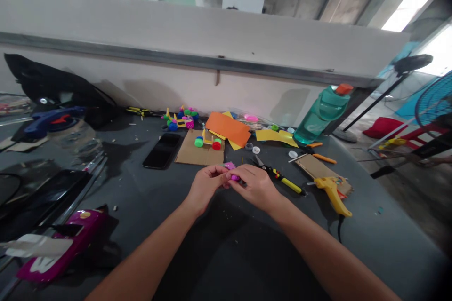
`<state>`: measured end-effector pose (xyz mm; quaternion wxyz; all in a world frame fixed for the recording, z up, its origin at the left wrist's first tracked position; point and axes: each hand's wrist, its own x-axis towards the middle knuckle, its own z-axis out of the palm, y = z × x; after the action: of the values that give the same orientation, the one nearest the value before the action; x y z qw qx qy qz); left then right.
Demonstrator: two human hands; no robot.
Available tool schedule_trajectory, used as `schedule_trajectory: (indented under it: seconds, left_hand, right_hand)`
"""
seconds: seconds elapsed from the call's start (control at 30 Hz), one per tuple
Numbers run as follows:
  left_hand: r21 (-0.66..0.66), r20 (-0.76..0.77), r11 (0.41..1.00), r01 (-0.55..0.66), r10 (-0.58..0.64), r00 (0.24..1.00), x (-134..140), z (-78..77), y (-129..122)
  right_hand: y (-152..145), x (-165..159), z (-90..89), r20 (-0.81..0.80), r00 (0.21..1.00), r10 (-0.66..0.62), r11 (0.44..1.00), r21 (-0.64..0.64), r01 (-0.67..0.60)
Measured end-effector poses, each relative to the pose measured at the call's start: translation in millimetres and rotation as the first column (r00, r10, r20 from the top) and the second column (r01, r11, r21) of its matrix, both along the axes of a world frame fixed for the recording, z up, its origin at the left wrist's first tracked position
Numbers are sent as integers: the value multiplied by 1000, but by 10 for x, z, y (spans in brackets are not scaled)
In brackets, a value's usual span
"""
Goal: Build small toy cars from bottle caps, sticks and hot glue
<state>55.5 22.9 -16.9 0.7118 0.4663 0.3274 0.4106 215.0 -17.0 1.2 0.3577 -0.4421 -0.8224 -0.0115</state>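
Observation:
A small purple piece [230, 166], its exact kind hard to make out, is held between both hands above the dark table. My left hand [208, 186] pinches it from the left. The fingers of my right hand [257, 184] close on it from the other side and cover most of it. Just beyond the hands, a little model car [209, 141] with green and red wheels rests on a cardboard square [183, 153]. Close to my right hand lie open scissors [260, 163] and a yellow-and-black tool [287, 182].
A yellow glue gun [332, 193] lies on cardboard [314, 169] at the right, near a green bottle [319, 117]. Orange paper [229, 128], more toy cars [180, 120] and a phone [162, 151] are farther back. At the left sits a magenta device [76, 240].

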Motion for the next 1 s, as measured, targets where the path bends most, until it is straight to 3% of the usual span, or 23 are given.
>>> schedule_trajectory:
  seconds: [0.13,0.23,0.3,0.33,0.37,0.4,0.43,0.5,0.57,0.63,0.73,0.83,0.9,1.0]
  left_hand:
    - [84,-94,995,-54,62,994,-2,-7,12]
    - [203,-190,978,-47,87,978,-19,-12,17]
    - [302,-256,953,-30,111,960,-49,-4,32]
    - [343,-284,939,-37,141,948,-70,4,48]
    - [369,-302,927,-61,181,936,-95,13,70]
    - [380,-301,919,-102,227,926,-120,23,98]
    - [367,-288,918,-152,268,919,-145,30,129]
    - [297,-197,926,-235,300,933,-180,35,187]
    - [226,-112,942,-250,280,953,-188,28,217]
    - [207,-96,953,-221,244,965,-172,20,209]
    - [208,-122,968,-140,167,978,-136,26,159]
    - [110,-63,990,-90,97,993,-120,40,132]
    - [13,-18,997,-76,76,997,-124,44,134]
    - [-55,26,997,-50,51,998,-130,38,133]
  right_hand:
    - [-13,-29,32,111,993,-46,998,-29,50]
    - [-20,-34,109,50,995,-87,978,-186,94]
    - [-28,3,196,-121,988,-101,892,-451,36]
    - [-32,38,244,-251,963,-101,803,-592,-70]
    - [-34,80,290,-407,906,-112,700,-680,-219]
    - [-33,128,331,-567,812,-139,609,-695,-382]
    - [-28,176,363,-702,690,-176,552,-651,-522]
    - [-4,255,390,-849,466,-249,539,-521,-662]
    - [37,293,366,-867,394,-305,542,-498,-677]
    - [81,294,307,-818,466,-338,490,-575,-655]
    - [126,264,205,-702,638,-315,423,-706,-568]
    - [138,228,138,-605,743,-286,451,-769,-453]
    - [141,200,108,-579,752,-314,484,-779,-398]
    - [150,144,55,-630,686,-364,515,-750,-415]
